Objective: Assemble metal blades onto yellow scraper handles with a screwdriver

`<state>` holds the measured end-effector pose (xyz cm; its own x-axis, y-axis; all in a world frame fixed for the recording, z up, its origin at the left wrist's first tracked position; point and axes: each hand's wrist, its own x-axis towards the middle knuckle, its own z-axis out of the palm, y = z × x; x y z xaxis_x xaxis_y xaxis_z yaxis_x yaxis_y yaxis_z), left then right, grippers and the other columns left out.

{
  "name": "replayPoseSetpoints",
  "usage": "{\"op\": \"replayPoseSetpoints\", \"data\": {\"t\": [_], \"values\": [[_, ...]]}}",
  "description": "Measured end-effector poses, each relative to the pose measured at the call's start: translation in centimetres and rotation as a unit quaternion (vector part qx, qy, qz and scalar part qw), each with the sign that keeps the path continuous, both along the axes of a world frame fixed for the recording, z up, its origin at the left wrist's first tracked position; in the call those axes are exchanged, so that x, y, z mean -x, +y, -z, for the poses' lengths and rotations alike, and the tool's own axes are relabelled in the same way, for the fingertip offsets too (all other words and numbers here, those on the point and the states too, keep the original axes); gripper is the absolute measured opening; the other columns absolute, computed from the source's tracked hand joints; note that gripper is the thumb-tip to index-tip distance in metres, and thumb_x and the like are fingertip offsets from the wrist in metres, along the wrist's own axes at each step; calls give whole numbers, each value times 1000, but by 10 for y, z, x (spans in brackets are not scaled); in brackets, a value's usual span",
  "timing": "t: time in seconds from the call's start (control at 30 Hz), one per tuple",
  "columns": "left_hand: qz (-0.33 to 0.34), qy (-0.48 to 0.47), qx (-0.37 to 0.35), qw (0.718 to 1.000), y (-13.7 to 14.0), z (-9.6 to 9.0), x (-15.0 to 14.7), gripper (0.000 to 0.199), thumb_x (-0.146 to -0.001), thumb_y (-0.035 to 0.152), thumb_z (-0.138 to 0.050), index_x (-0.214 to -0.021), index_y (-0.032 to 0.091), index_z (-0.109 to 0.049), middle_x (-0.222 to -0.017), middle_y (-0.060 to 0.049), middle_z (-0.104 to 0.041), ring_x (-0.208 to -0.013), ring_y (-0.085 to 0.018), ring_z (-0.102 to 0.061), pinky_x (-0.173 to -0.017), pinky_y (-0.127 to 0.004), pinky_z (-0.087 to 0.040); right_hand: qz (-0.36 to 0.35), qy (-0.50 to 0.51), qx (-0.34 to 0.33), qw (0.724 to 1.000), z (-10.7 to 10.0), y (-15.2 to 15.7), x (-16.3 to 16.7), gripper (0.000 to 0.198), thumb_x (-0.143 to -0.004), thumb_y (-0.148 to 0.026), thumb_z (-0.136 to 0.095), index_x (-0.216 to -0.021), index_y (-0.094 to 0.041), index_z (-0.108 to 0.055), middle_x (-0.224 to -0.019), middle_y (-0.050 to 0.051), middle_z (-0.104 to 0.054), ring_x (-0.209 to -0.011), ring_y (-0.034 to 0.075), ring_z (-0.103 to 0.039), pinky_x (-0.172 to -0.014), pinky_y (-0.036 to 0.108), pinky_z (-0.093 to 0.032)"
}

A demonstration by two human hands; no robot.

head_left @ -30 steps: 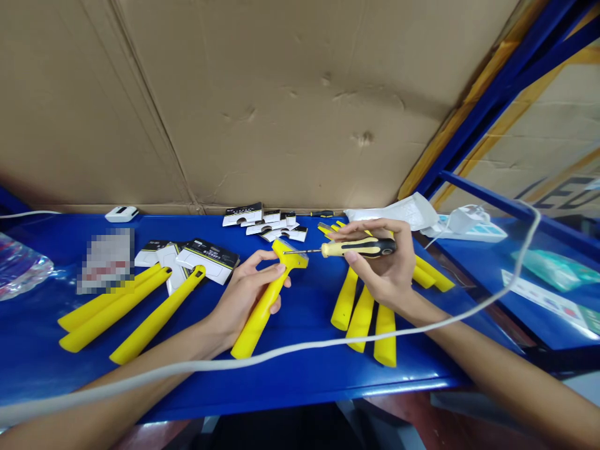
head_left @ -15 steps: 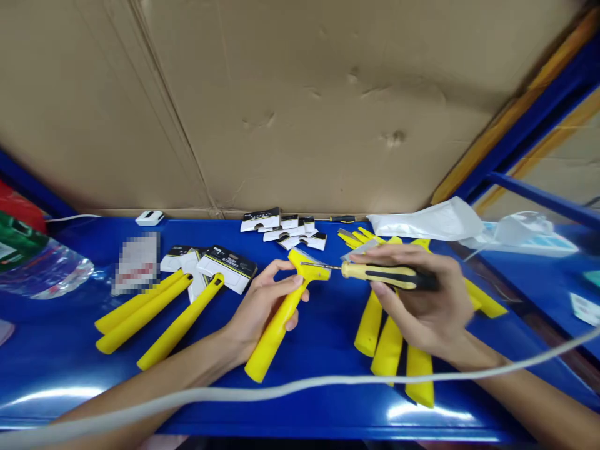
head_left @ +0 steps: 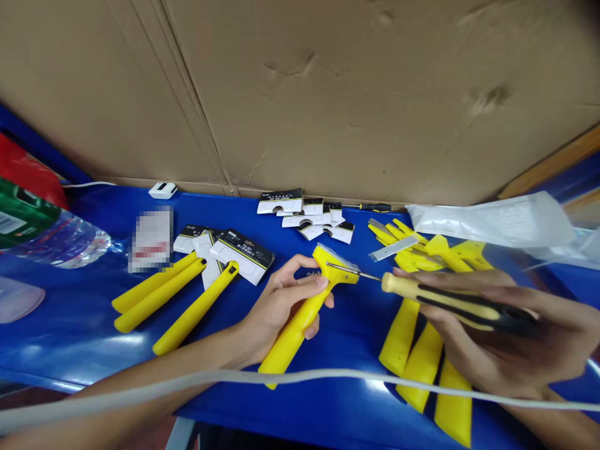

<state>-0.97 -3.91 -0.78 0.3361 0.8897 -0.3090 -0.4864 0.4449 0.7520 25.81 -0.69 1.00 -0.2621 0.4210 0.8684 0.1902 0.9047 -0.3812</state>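
My left hand (head_left: 285, 300) is closed around the neck of a yellow scraper (head_left: 293, 334), its head tilted up and away from me. In my right hand (head_left: 510, 331) is a screwdriver (head_left: 435, 300) with a cream and black handle. Its metal shaft lies across the scraper's head, the tip at the left part of it. Under and beside my right hand lie several yellow scraper handles (head_left: 422, 369). Behind them are small yellow pieces (head_left: 391, 234) and a flat metal blade (head_left: 394, 247).
To the left, yellow scrapers (head_left: 197, 312) have black-and-white card sleeves (head_left: 244, 253) on their heads. More card sleeves (head_left: 281, 201) lie at the back beside another screwdriver (head_left: 375, 207). A plastic bottle (head_left: 60, 234) and a white bag (head_left: 487, 219) flank the blue table (head_left: 337, 387). A white cable (head_left: 262, 377) crosses in front.
The view has shifted and come closer. My right hand and the screwdriver handle sit farther right, while the shaft still lies across the scraper's head. My left hand keeps its grip.
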Motion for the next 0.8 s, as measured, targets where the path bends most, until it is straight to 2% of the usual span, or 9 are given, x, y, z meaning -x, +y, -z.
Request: {"op": "replayPoseSetpoints", "data": {"t": [0.1, 0.17, 0.23, 0.37, 0.43, 0.5, 0.6, 0.67, 0.8], "values": [[5, 6, 0, 1000, -1, 0, -1, 33, -93, 34, -81, -110, 28, -53, -80, -2, -74, -39, -11, -55, -37, -19, -41, 37, 28, 10, 999, 1, 8, 2, 71, -73, 6, -86, -135, -24, -70, -102, 7, -78, -90, 29, -82, -70, 44, -75], [0, 16, -3, 1000, -1, -1, -2, 33, -93, 35, -81, -110, 27, -54, -79, -2, -74, -38, -10, -55, -38, -19, -41, 25, 39, 46, 998, 0, 10, 6, 73, -77, 7, -79, -139, -28, -66, -116, 8, -75, -102, 30, -82, -81, 49, -75], [-11, 28, -8, 1000, -2, -2, -3, 34, -92, 35, -82, -110, 26, -54, -79, -2, -74, -38, -11, -55, -38, -19, -40, -2, 36, 52, 998, -2, 8, 9, 80, -77, 10, -76, -145, -31, -61, -129, 8, -72, -114, 31, -79, -91, 54, -73], [-28, 51, -21, 998, -3, -3, -6, 36, -91, 36, -82, -111, 26, -55, -80, -1, -74, -39, -11, -57, -38, -20, -40, -1, -25, -11, 1000, -9, 0, 4, 69, -73, 9, -86, -132, -22, -69, -109, 9, -79, -102, 30, -83, -83, 45, -75], [-31, 60, -23, 997, -5, -5, -7, 37, -90, 37, -83, -111, 25, -54, -79, -1, -73, -39, -11, -56, -37, -20, -40, 1, -67, -10, 998, -11, -3, -2, 62, -70, 8, -90, -123, -18, -72, -108, 11, -79, -100, 31, -83, -79, 43, -75], [-32, 67, -24, 997, -6, -6, -8, 38, -90, 38, -83, -110, 25, -53, -78, 0, -72, -39, -11, -56, -37, -21, -40, -13, -67, -12, 998, -11, -2, -5, 65, -70, 8, -89, -127, -18, -71, -111, 11, -78, -100, 32, -83, -78, 45, -76], [-30, 77, -26, 996, -8, -9, -9, 37, -91, 39, -82, -110, 25, -53, -79, 1, -72, -41, -10, -55, -39, -21, -41, -37, -34, -12, 999, -8, 2, -5, 82, -72, 7, -83, -145, -21, -61, -125, 11, -74, -106, 34, -81, -83, 55, -75], [-26, 85, -23, 996, -8, -11, -9, 37, -93, 39, -81, -111, 26, -52, -80, 1, -72, -42, -10, -56, -39, -20, -40, -29, -26, 4, 999, -8, 3, -3, 84, -73, 7, -80, -148, -25, -58, -131, 10, -72, -109, 34, -81, -85, 56, -75], [-21, 100, -30, 994, -8, -11, -11, 40, -91, 42, -83, -109, 26, -52, -81, 1, -72, -42, -10, -57, -39, -20, -41, 9, -46, 14, 999, -13, 0, -3, 50, -79, 3, -84, -121, -22, -73, -105, 9, -80, -95, 31, -85, -72, 40, -75]]}}
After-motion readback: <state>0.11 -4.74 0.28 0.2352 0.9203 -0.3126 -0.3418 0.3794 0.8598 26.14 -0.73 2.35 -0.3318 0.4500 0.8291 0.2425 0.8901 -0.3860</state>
